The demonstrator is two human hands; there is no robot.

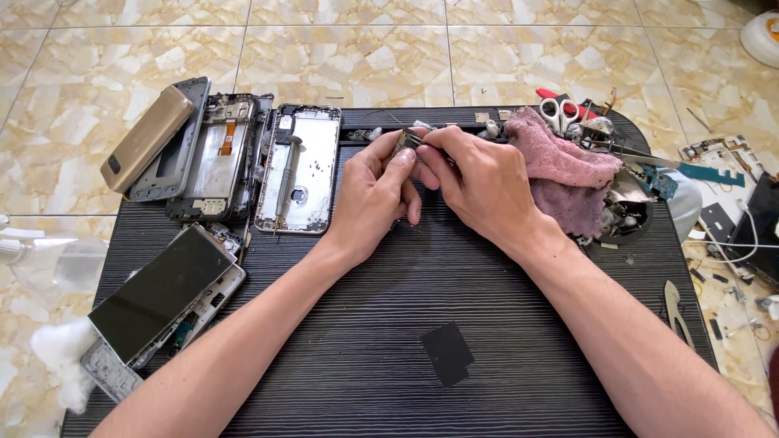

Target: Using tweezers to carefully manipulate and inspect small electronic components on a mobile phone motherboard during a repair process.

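We see both hands meeting over the far middle of the dark ribbed bench (503, 357). Our left hand (369, 199) pinches a small metal part (403, 143) at its fingertips, raised just above the surface. Our right hand (479, 182), equally near, closes narrowly on a thin tool whose tip touches that part from the right.
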